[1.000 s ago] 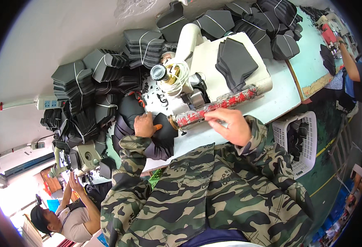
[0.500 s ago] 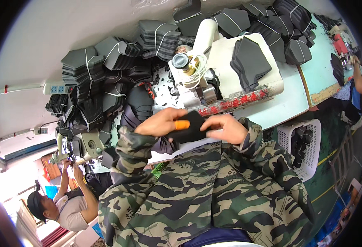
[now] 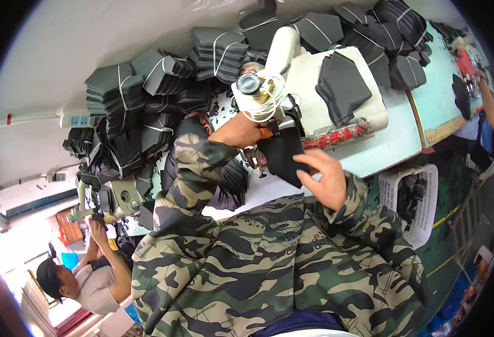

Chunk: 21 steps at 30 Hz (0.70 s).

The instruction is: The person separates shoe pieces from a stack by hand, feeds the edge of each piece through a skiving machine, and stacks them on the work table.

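A flat black piece [image 3: 282, 155], fabric or foam, lies at the front of a white sewing machine [image 3: 283, 50] with a coiled white cord on its head. My left hand [image 3: 237, 131], an orange cover on one finger, reaches in beside the machine head. Its fingers are closed at the piece's upper left corner, the tips partly hidden. My right hand [image 3: 327, 175] has thumb and forefinger at the piece's right edge, holding it there. Below my left forearm is a stack of dark pieces [image 3: 233, 182].
Tied bundles of dark grey pieces [image 3: 112, 84] line the wall side. Loose grey pieces [image 3: 342, 87] lie on the machine bed. A white basket [image 3: 427, 208] with dark pieces stands at right. One person [image 3: 98, 286] works at far left, another [image 3: 486, 112] at far right.
Both hands have drawn apart. My left hand has moved up to the machine head, my right hand slightly right. The black piece has shifted right, and the dark stack has come into fuller view.
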{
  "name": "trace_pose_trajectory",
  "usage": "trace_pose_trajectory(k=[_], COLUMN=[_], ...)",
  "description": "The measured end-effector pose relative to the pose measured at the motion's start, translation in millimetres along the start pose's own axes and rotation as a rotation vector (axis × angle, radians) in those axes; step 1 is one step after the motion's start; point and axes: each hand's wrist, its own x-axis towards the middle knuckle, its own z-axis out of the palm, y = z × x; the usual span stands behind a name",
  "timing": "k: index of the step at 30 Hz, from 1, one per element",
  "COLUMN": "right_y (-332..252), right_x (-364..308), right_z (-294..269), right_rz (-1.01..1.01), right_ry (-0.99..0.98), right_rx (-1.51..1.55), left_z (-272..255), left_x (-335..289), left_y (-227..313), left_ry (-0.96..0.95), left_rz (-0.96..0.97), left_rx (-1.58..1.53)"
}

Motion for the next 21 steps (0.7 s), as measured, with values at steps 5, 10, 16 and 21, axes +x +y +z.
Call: trace_pose_trajectory(k=[5,10,16,21], right_y=[-28.3,-26.6,-14.1,-4.5], right_x=[65.5,57.9,6.5,5.4], right_z=[-30.7,-57.4,-8.7,28.0], right_rz=[-0.254,-0.268,0.396,0.436], right_ry=[-0.093,0.078,-0.375,-0.402], right_rx=[-0.663,-0.416,0.316,0.427], left_z=[6.1,19.5,36.9,9.4], left_x=[-14.7,-44.3,-79.1,-66.9], left_y=[15.3,36.6,24.4,12.7], left_ry=[-0.124,-0.222,-0.026,-0.121], left_rz=[-0.464,-0.728,-0.75,-0.663], left_rx=[0.208,-0.095,-0.735,-0.141])
